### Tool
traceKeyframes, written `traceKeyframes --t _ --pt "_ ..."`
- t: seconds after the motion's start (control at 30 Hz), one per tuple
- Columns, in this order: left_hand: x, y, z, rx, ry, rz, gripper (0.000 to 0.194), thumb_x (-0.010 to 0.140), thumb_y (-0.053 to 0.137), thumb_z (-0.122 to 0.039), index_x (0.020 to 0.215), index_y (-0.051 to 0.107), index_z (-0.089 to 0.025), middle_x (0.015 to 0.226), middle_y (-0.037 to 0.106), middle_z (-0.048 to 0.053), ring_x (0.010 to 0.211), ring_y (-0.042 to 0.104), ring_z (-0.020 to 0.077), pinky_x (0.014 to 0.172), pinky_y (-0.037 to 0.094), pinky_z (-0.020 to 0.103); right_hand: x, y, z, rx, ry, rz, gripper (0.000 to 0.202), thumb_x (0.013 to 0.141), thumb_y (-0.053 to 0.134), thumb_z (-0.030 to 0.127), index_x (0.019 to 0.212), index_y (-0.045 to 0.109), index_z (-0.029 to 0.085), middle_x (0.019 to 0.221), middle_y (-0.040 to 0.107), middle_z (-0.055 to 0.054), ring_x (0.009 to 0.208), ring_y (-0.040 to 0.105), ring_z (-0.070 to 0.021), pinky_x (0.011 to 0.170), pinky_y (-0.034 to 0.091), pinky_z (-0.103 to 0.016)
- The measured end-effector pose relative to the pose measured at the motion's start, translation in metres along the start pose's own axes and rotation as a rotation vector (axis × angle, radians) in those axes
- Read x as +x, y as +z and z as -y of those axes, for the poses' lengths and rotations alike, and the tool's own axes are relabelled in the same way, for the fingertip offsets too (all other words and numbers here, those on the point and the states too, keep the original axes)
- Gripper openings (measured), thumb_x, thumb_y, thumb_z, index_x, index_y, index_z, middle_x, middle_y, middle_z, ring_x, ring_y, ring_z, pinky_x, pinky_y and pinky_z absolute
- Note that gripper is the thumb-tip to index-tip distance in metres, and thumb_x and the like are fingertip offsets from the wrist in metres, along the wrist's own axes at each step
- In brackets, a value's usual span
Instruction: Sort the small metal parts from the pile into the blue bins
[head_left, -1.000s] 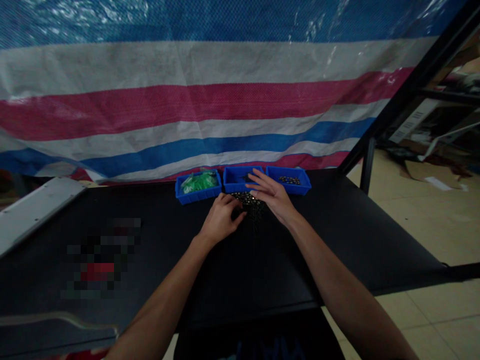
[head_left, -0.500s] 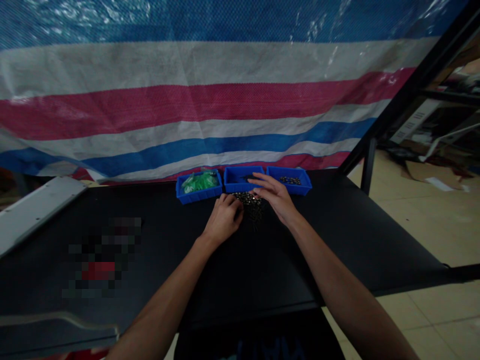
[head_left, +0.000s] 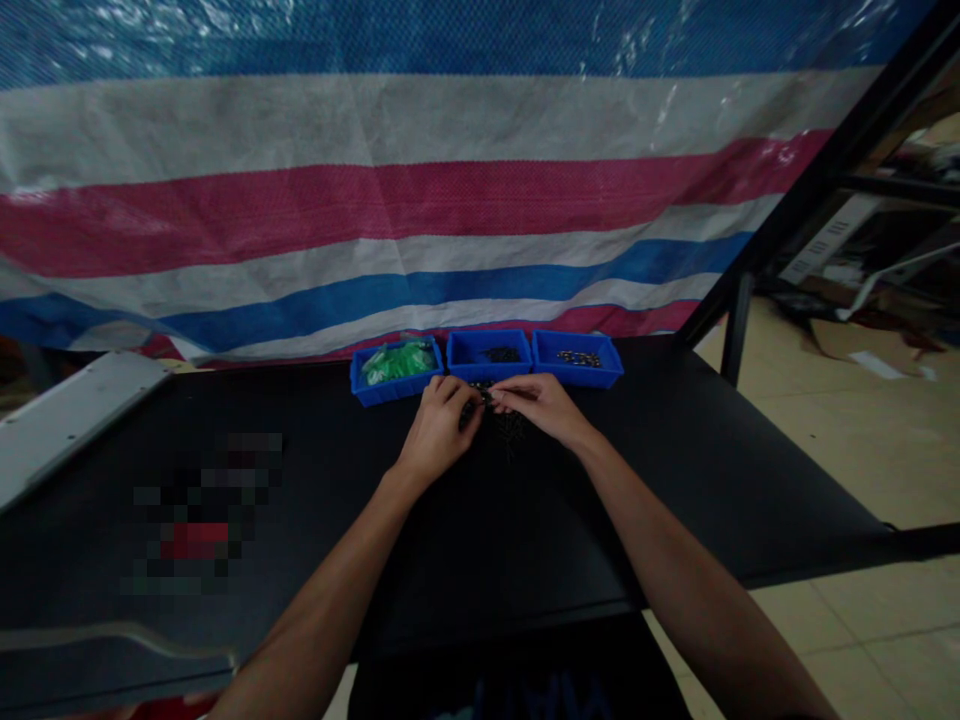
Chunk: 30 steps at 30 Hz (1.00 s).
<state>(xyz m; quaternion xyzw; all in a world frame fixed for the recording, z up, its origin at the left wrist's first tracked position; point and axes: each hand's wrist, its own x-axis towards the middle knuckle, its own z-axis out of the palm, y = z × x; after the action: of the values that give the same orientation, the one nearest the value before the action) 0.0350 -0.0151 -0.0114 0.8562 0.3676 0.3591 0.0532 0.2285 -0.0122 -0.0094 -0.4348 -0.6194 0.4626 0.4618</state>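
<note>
At the far middle of the black table, my left hand point(head_left: 441, 424) is curled over a pile of small parts, fingertips closed on something too small to make out. Opposite it, my right hand point(head_left: 546, 404) has thumb and fingers pinched together over the same pile; what they hold, if anything, is hidden. Dark, thin screw-like pieces point(head_left: 511, 428) lie by the right fingers, and shinier metal bits point(head_left: 482, 385) show between the hands. Just behind stand three blue bins: the left bin point(head_left: 365, 396) with green plastic bags point(head_left: 401, 361), the middle bin point(head_left: 466, 369) with dark small pieces point(head_left: 502, 354), the right bin point(head_left: 609, 376) with brassy pieces point(head_left: 578, 358).
A white panel point(head_left: 71, 420) lies at the table's left edge, near a blurred-out patch with red point(head_left: 195, 540). A pale cable point(head_left: 120, 632) runs along the front left. Striped sheeting point(head_left: 420, 200) hangs behind, and a black frame post point(head_left: 795, 210) rises at the right.
My right hand has lowered from above the middle bin to the pile, its fingers closing into a pinch near my left hand. The middle bin's contents now show.
</note>
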Motion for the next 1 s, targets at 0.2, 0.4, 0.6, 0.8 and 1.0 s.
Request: traceKeyframes --t 0.2,0.4,0.6,0.8,1.0 --pt "-0.0004 0.0013 0.0011 -0.01 0.015 -0.007 0.005 0.091 0.058 -0.016 0.095 0.061 -0.018 0.095 0.06 0.008 0.095 0.051 0.0246 0.085 0.048 0.043 -0.0002 0.0005 -0.0016 0.089 0.057 0.048 0.024 0.075 0.075 0.038 0.089 0.078 0.019 0.074 0.075 -0.005 0.067 0.068 -0.0165 0.064 0.053 -0.031" --pt "-0.0008 0.001 0.0016 -0.023 0.019 -0.021 0.006 0.09 0.059 -0.015 0.095 0.061 -0.018 0.095 0.06 0.007 0.095 0.051 0.0243 0.085 0.048 0.042 -0.0002 -0.0003 -0.0016 0.107 0.079 0.019 0.022 0.074 0.076 0.038 0.088 0.078 0.02 0.073 0.075 -0.004 0.065 0.067 -0.0153 0.064 0.053 -0.031" --pt "-0.0006 0.0019 0.0026 -0.021 0.027 -0.024 0.005 0.091 0.059 -0.016 0.094 0.062 -0.018 0.094 0.061 0.007 0.094 0.051 0.0241 0.084 0.048 0.042 -0.0022 -0.0017 0.0034 0.134 0.109 0.067 0.024 0.073 0.078 0.04 0.084 0.078 0.018 0.073 0.075 -0.005 0.064 0.067 -0.0144 0.064 0.052 -0.03" --pt "-0.001 0.0005 0.003 -0.037 0.032 0.01 0.009 0.089 0.062 -0.018 0.098 0.063 -0.019 0.095 0.06 0.007 0.095 0.052 0.0249 0.085 0.049 0.043 -0.0004 -0.0031 0.0009 0.122 0.14 0.037 0.027 0.073 0.077 0.044 0.075 0.076 0.016 0.068 0.073 -0.006 0.059 0.066 -0.0142 0.059 0.05 -0.029" --pt "-0.0036 -0.0019 0.0045 0.013 0.066 0.168 0.014 0.084 0.064 -0.017 0.098 0.065 -0.017 0.102 0.06 0.009 0.097 0.05 0.0265 0.088 0.05 0.045 0.003 -0.0032 0.0035 0.154 -0.005 -0.229 0.028 0.077 0.073 0.039 0.101 0.076 0.024 0.104 0.076 -0.007 0.088 0.071 -0.0212 0.076 0.054 -0.036"
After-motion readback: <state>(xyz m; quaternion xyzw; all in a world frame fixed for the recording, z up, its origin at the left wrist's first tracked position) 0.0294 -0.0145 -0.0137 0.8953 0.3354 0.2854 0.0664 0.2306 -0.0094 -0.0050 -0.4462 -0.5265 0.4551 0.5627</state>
